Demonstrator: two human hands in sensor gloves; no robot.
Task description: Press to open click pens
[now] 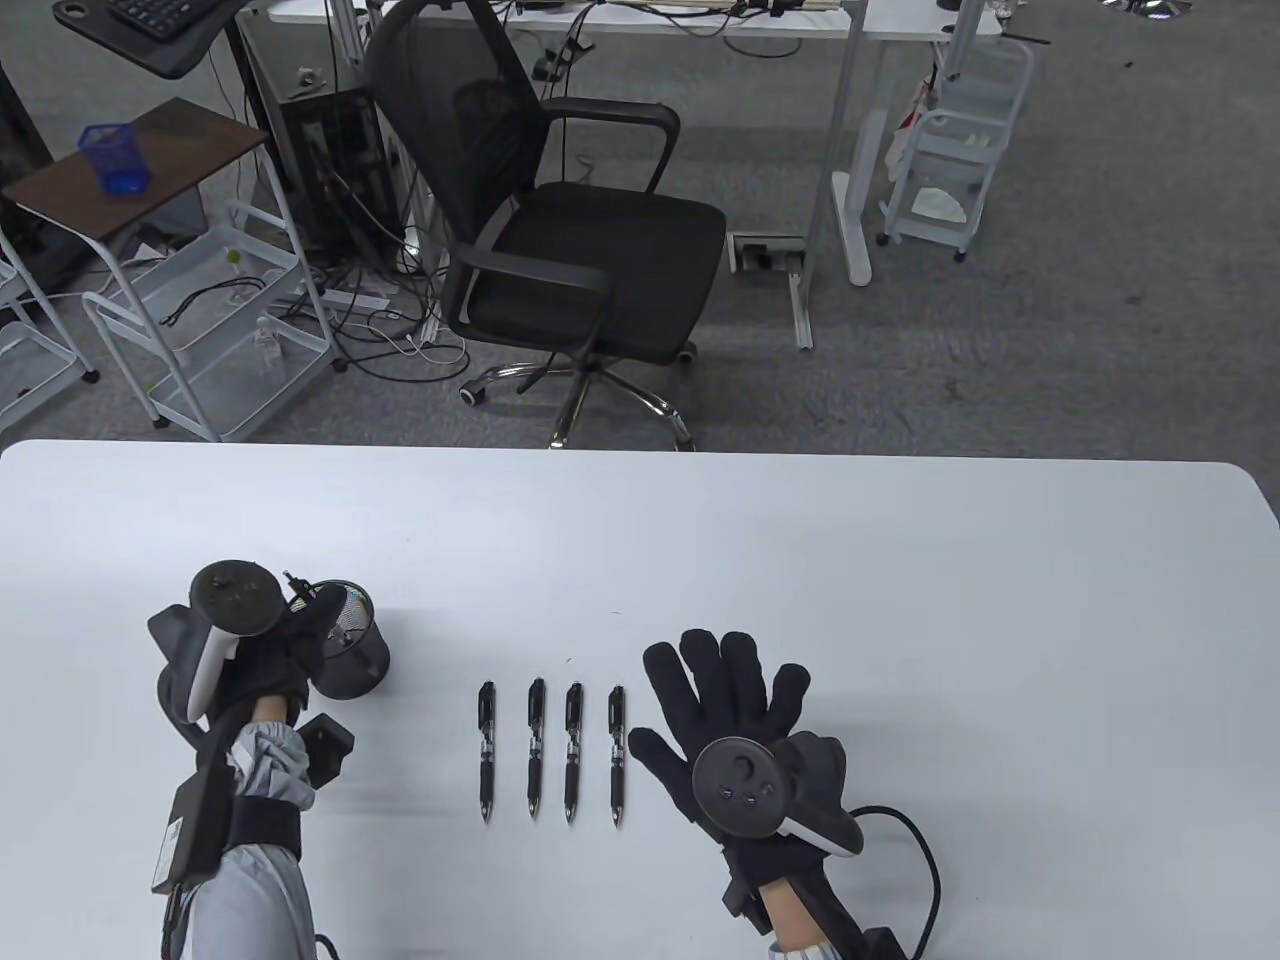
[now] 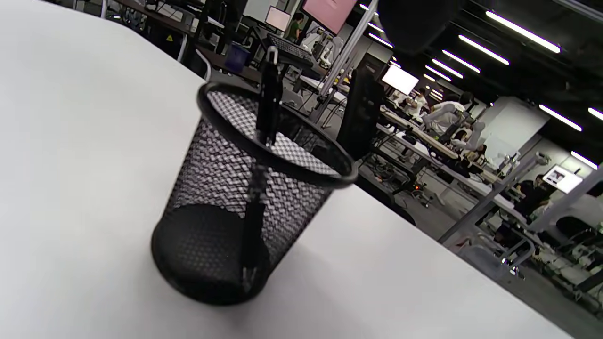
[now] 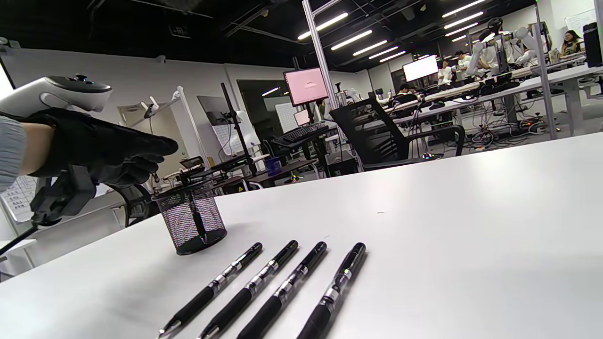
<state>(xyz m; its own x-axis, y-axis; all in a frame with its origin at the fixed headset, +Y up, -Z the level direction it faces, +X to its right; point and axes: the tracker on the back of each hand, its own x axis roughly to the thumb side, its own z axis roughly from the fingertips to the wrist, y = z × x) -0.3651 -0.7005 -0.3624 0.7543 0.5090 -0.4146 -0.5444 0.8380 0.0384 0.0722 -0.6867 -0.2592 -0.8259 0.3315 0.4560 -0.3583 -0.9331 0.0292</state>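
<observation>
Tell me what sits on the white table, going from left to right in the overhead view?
Left hand → black mesh pen cup, one pen standing in it → four click pens lying side by side: first, second, third, fourth → right hand, fingers spread.

- Five black click pens in all: four lie in a row on the white bench (image 1: pixel 800 560), namely the first pen (image 1: pixel 486 750), second pen (image 1: pixel 535 748), third pen (image 1: pixel 572 752) and fourth pen (image 1: pixel 615 755); the fifth pen (image 2: pixel 267 106) stands in the holder.
- One black mesh pen holder (image 1: pixel 352 655).
- Two gloved hands: left hand (image 1: pixel 265 645), right hand (image 1: pixel 725 705).
- Two trackers: left tracker (image 1: pixel 232 600), right tracker (image 1: pixel 740 785).
- One black office chair (image 1: pixel 560 230).
</observation>
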